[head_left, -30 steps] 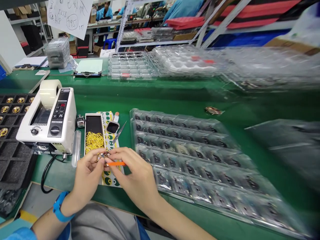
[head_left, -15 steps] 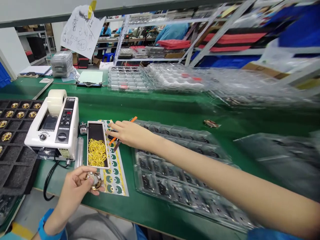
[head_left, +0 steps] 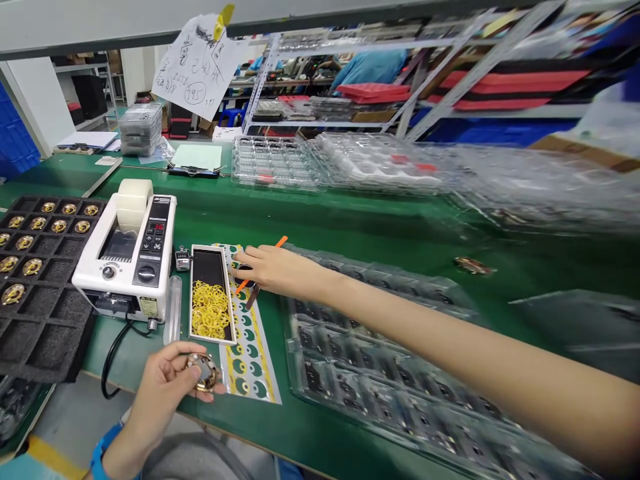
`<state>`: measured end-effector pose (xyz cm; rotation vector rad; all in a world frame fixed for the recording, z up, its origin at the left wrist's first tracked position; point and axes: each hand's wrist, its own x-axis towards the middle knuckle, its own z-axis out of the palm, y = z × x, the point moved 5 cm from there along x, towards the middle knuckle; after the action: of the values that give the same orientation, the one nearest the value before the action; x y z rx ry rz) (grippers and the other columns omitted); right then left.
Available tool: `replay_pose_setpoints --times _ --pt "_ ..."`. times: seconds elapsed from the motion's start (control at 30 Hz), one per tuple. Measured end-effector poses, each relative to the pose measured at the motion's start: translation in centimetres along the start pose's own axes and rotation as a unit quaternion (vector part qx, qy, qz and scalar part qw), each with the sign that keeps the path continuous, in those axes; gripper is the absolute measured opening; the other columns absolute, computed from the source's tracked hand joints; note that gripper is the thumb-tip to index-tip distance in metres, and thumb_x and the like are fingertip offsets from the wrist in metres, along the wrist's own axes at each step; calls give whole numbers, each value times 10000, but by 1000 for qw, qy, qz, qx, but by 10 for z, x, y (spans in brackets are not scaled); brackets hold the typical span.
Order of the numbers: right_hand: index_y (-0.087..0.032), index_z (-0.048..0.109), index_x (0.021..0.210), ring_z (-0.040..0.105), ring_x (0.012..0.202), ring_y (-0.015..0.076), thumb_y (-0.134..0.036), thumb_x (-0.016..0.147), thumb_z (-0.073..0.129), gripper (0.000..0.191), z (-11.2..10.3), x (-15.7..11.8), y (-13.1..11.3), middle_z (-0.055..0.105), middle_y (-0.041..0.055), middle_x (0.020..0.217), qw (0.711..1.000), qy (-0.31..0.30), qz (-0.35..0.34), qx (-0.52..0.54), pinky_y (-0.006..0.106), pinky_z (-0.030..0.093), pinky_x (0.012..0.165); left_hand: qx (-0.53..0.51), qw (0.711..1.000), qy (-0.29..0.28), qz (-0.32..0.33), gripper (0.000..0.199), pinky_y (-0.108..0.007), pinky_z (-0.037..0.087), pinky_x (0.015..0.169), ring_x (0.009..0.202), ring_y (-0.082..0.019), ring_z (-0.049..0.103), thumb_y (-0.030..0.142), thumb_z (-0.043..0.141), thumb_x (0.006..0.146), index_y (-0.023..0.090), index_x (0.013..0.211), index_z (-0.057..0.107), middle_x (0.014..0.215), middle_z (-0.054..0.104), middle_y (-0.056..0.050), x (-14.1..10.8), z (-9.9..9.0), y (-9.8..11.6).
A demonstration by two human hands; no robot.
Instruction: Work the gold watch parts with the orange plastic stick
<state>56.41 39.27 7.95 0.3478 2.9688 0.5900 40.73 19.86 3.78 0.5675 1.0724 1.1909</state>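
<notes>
Left hand (head_left: pixel 167 379) pinches part (head_left: pixel 207 375) before box (head_left: pixel 207 264); right hand (head_left: pixel 283 268), fingers bent, covers stick (head_left: pixel 282 241) right of box, grip unclear.

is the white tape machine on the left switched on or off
It looks switched on: the white tape machine shows lit red digits on its display.
</notes>
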Motion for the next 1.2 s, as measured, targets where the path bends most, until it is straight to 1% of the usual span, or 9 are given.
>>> replay_pose_setpoints --times 0.17,0.4,0.6,0.77,0.87,0.93,1.03,1.13,1.2 --pt "-173 642 960 529 885 240 -66 843 598 164 1 1 0 612 127 1021 1000 -8 -3 0 326 334 690 7 1000 -22 2 415 -221 569 582 644 -180 748 477 826 715 161 949 694 744 767 -47 2 2 -6" --pt "-164 639 978 534 885 241 -60 850 572 177 0 -1 1 611 129 1028 1000 1 -5 -1 328 344 702 18 1000 -10 1 465 -236 571 593 638 -186 741 509 832 689 153 953 693 746 763 -57 3 -1 -6" --pt "-177 620 1192 557 875 237 -66 827 593 382 -4 -3 3 626 129 1043 1000 13 0 -8 328 371 697 29 1000 -4 -2 466 -258 562 611 636 -185 730 501 841 675 158 947 682 741 757 -51 2 2 -1" --pt "-173 581 1277 577 861 242 -100 825 588 457 -24 -19 15 625 153 1138 998 36 44 -15 347 406 703 61 998 1 34 439 -235 497 582 593 -157 671 490 830 680 148 918 693 686 750 -53 8 3 7" --pt "-158 583 1271 589 850 259 -175 885 547 388 -48 -40 21 624 172 1168 987 110 119 -12 380 438 716 104 992 18 65 373 -221 457 577 599 -139 619 412 817 697 137 925 709 649 728 -37 15 6 20" --pt "-172 602 1231 606 861 272 -223 908 539 333 -66 -57 19 639 163 1138 959 206 192 14 385 458 696 131 989 26 70 328 -210 422 545 553 -114 566 353 811 689 122 901 713 626 706 -26 18 10 28" --pt "-211 624 1143 638 876 271 -274 914 568 244 -84 -80 5 660 123 1034 884 340 302 111 375 492 668 144 987 32 70 282 -190 363 470 475 -80 505 292 794 676 115 870 691 589 663 -2 23 19 37" --pt "-238 629 1011 641 784 226 -277 917 583 112 -85 -89 -21 660 69 908 801 409 367 236 345 502 622 120 990 25 72 272 -189 400 451 464 -88 553 250 802 643 146 819 623 604 631 28 25 31 40" --pt "-237 620 951 616 696 192 -253 922 572 59 -83 -89 -39 652 45 845 764 429 383 291 317 478 561 97 992 19 81 301 -204 466 481 485 -99 594 236 816 627 172 773 560 635 610 45 27 39 41"
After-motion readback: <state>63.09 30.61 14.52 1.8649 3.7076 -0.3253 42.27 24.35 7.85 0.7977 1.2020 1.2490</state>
